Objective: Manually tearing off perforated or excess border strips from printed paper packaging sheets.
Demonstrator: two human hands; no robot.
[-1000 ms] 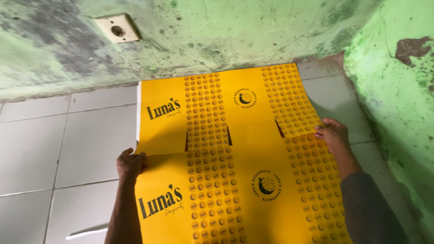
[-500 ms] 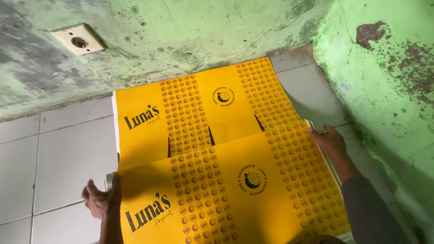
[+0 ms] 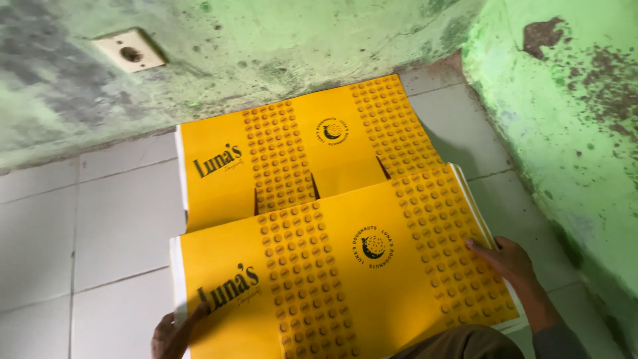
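Head view, the only one supplied. Two flat yellow printed cardboard sheets lie on the pale grey tiled floor (image 3: 100, 219). The near yellow cardboard sheet (image 3: 345, 266) rests on top and overlaps the lower edge of the far yellow cardboard sheet (image 3: 292, 153), whose far edge meets the foot of the wall. Each sheet bears two bands of small dark round marks, one round dark emblem and one dark script mark. On the far sheet, three short dark slits show along the line where the near sheet covers it. The near sheet appears to top a thin stack: white edges show at its right side; the count of layers cannot be told.

Two hands are in view, both the person's own. The left hand (image 3: 174, 332) is at the near sheet's lower left corner, fingers (image 3: 199, 311) curled onto the printed face, gripping its edge. The right hand (image 3: 508, 258) lies on the right edge of the near sheet, fingers extended and held together, pressing on the dotted band; a grey sleeve (image 3: 565, 342) covers the forearm.

One mottled green plastered wall (image 3: 299, 46) runs behind, with one cream square wall socket (image 3: 129, 50) at upper left. A second green wall (image 3: 565, 100), paint flaking, stands at right.
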